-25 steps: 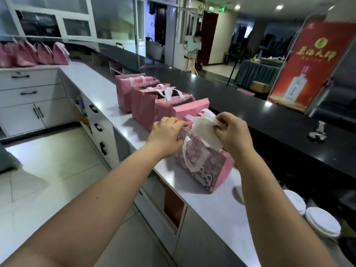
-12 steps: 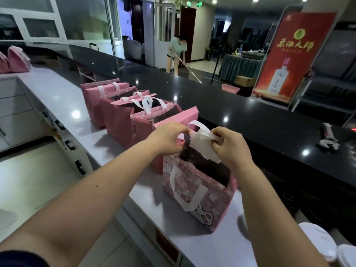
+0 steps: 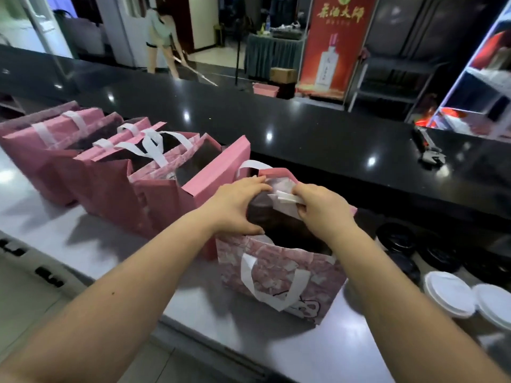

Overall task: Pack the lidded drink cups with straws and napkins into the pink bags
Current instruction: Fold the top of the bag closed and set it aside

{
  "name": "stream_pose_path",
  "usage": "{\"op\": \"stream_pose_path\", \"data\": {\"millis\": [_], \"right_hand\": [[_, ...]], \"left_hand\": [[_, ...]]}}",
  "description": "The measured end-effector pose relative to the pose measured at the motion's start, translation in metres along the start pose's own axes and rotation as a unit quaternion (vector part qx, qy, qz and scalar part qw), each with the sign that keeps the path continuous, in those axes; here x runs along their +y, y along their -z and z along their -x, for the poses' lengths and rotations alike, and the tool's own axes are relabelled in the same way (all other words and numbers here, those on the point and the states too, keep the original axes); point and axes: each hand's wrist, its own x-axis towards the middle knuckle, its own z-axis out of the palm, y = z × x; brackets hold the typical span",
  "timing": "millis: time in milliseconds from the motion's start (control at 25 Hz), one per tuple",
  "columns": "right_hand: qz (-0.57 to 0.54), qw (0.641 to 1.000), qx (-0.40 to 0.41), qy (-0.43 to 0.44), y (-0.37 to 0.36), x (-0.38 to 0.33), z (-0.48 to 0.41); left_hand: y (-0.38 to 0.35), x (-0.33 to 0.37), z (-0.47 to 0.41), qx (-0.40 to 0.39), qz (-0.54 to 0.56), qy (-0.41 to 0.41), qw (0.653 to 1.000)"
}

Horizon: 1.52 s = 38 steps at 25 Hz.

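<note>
My right hand (image 3: 323, 214) is pinched on a small stack of folded white napkins (image 3: 287, 199), thumb and fingertips clamped on their right end, so the loose ends stick out to the left of the pinch, over the open mouth of the patterned pink bag (image 3: 276, 277). My left hand (image 3: 237, 207) grips nothing. It lies spread across the left side of that mouth, with fingers stretched toward the far rim and thumb on the near rim, bracing the two walls apart.

To do this well, I judge the napkins should go straight down from the pinch along the right wall, flat against it, and be let go only once they are below the rim (the inside is too dark for me to tell whether a cup already stands there). The left hand should hold the mouth wide, or the soft rim may fold in and catch the paper.

Both forearms reach forward and converge, wrists level, the right wrist bent slightly down. Well right of my pinch and nearer to me stand the white-lidded cups (image 3: 448, 297). Left of my spread hand runs the row of pink bags (image 3: 166, 175).
</note>
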Motion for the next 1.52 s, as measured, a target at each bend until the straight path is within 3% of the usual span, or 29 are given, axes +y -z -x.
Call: {"op": "stream_pose_path", "data": {"millis": [160,320,400,520,680,800,960,1080,1160,1280,1400,1480,1520], "right_hand": [[0.015,0.997,-0.002,0.069,-0.014,-0.009,0.001],[-0.143,0.985,0.094,-0.034,0.013,-0.011,0.019],[-0.230,0.946,0.190,-0.126,0.026,-0.014,0.045],[-0.355,0.859,0.289,-0.230,0.022,-0.028,0.090],[-0.495,0.760,0.297,-0.300,-0.007,-0.019,0.131],[-0.593,0.706,0.256,-0.291,-0.014,-0.009,0.157],[-0.581,0.738,0.141,-0.314,-0.025,-0.020,0.168],[-0.558,0.726,0.197,-0.350,-0.038,-0.028,0.152],[-0.560,0.705,0.251,-0.355,-0.043,-0.025,0.145],[-0.565,0.698,0.261,-0.354,-0.046,-0.016,0.144],[-0.544,0.728,0.248,-0.336,-0.043,-0.003,0.140],[-0.539,0.750,0.221,-0.313,-0.038,0.009,0.134],[-0.568,0.739,0.200,-0.302,-0.035,0.015,0.130]], "left_hand": [[-0.010,-0.014,-0.001,-0.008,0.067,-0.042,0.997],[-0.009,-0.032,-0.001,0.024,0.164,-0.073,0.984],[-0.012,-0.038,0.004,0.077,0.240,-0.084,0.964],[-0.020,-0.047,0.022,0.137,0.372,-0.060,0.916],[-0.042,-0.051,0.047,0.105,0.540,-0.004,0.835],[-0.060,-0.048,0.057,0.066,0.546,0.021,0.835],[-0.067,-0.027,0.060,0.085,0.561,0.028,0.823],[-0.069,-0.015,0.059,0.132,0.564,0.046,0.814],[-0.073,-0.016,0.058,0.122,0.583,0.074,0.800],[-0.079,-0.016,0.059,0.140,0.601,0.116,0.778],[-0.082,-0.019,0.051,0.207,0.525,0.088,0.821],[-0.076,-0.026,0.039,0.149,0.527,0.064,0.835],[-0.073,-0.030,0.032,0.104,0.547,0.060,0.828]]}}
